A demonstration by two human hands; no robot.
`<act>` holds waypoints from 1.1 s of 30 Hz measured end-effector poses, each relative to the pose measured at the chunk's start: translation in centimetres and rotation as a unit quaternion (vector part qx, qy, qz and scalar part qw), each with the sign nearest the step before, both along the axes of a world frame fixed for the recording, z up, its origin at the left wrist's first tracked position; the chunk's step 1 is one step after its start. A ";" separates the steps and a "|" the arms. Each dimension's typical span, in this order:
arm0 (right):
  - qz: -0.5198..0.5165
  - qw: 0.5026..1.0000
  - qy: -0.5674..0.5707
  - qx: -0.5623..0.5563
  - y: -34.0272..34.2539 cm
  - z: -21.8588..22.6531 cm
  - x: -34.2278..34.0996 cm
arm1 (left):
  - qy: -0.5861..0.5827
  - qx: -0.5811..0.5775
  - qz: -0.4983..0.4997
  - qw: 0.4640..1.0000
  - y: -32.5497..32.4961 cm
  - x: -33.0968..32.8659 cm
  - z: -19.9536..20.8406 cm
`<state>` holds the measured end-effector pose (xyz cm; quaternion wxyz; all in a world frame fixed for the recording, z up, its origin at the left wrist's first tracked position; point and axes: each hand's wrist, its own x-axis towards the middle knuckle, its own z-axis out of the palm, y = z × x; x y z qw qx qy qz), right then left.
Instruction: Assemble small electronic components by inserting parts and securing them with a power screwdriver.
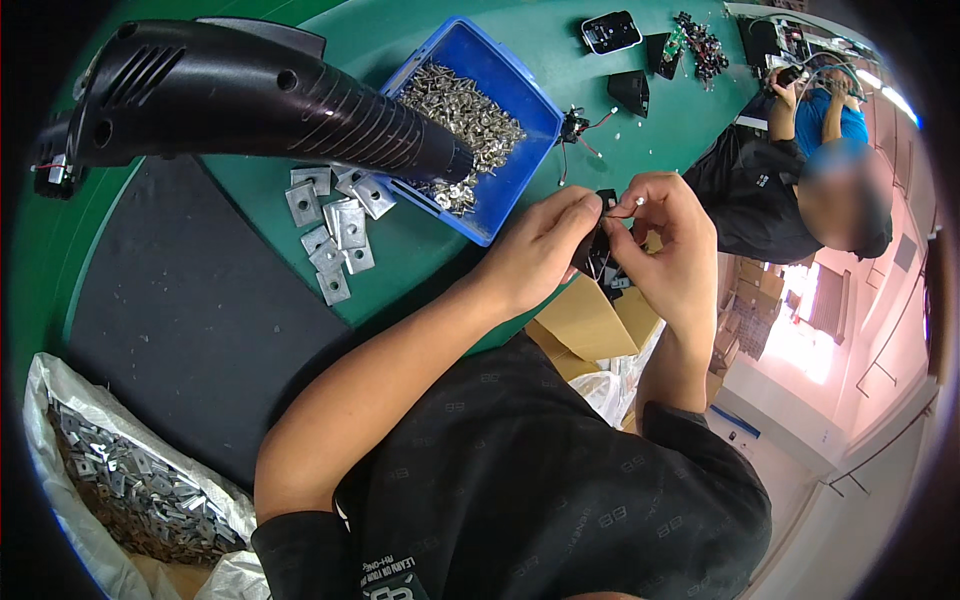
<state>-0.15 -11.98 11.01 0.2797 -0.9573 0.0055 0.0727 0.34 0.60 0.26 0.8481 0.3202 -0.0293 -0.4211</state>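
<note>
**Both hands pinch a small black part just off the table edge**

The small black plastic part with thin wires [597, 250] sits between the two hands, right of frame centre, just off the near edge of the green table top [420, 240]. Its exact shape cannot be told; the fingers cover most of it.

Left hand [540, 250]: fingers curled, gripping the part from its nine o'clock side. Right hand [670, 245]: thumb and forefinger pinched on the part's upper end, at about one o'clock from it, remaining fingers folded loosely.

At ten o'clock from the hands, a blue rectangular plastic bin [520, 95] filled with small shiny metal screws [465, 115]. The matte black ribbed housing of a heat-gun-shaped tool [260, 100] lies across the bin's left corner, its nozzle covering part of the screws.

At nine o'clock, a loose cluster of flat square grey metal plates [335, 230], each with a centre hole, lying on the green surface beside a dark matte rubber mat [190, 310].

At seven o'clock, far off, a white plastic bag [60, 400] holding many more such plates.

At one o'clock, well apart, another person [790, 190] in dark clothing bends over the table's far end, near scattered black electronic parts [640, 45].
</note>
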 end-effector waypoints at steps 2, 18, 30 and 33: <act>-0.021 1.000 0.010 0.011 0.0 -0.1 0.1 | 0.003 -0.003 0.001 1.000 0.0 0.0 -0.1; -0.025 0.999 0.039 -0.009 1.3 -1.0 0.8 | 0.085 -0.043 0.029 0.995 -0.1 0.1 -0.5; 0.014 1.000 0.016 0.022 -0.9 -0.7 -0.3 | -0.027 -0.005 -0.018 0.999 0.1 -0.2 -0.4; 0.009 0.994 0.095 0.048 -1.6 -0.6 -0.3 | -0.022 0.020 -0.014 0.999 0.1 -0.3 -0.3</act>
